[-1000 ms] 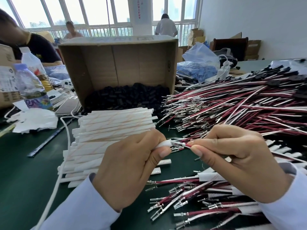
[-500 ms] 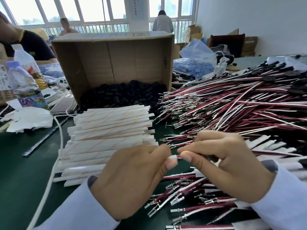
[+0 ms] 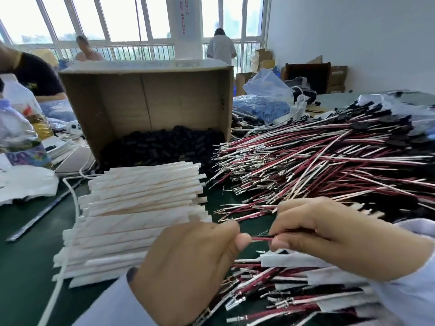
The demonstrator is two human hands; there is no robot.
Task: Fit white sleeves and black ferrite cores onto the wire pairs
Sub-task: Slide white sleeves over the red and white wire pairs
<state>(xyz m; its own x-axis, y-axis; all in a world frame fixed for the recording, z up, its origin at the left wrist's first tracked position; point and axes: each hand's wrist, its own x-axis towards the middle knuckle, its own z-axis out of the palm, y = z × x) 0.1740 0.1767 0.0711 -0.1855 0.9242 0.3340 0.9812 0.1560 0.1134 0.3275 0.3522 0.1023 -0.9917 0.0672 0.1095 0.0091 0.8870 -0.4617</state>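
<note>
Spanning the short gap between the two hands, a wire pair (image 3: 260, 238) is seen in the head view, its long axis running nearly level from left to right across the picture. The left hand (image 3: 188, 267) is closed, thumb against forefinger, on the left end of the visible stretch; whether a white sleeve is enclosed in that fist cannot be told, as no sleeve shows at the fingertips. The right hand (image 3: 329, 238) is likewise pinched shut on the pair just to the right, the remainder of the wire being hidden under its fingers. Both grips are together on the same pair, and the bare stretch between them is short and straight.

The stack of white sleeves (image 3: 141, 208) is noted just beyond the left hand, lying on the green counter (image 3: 28, 267), its long axis parallel to the held wire. The black cores (image 3: 160, 144) lie in the open cardboard box (image 3: 146, 95) beyond that stack, nearer the left hand than the right. The heap of unfitted wires (image 3: 317, 165) lies beyond the right hand.

It is judged that a core would be reached more readily by the left hand.
</note>
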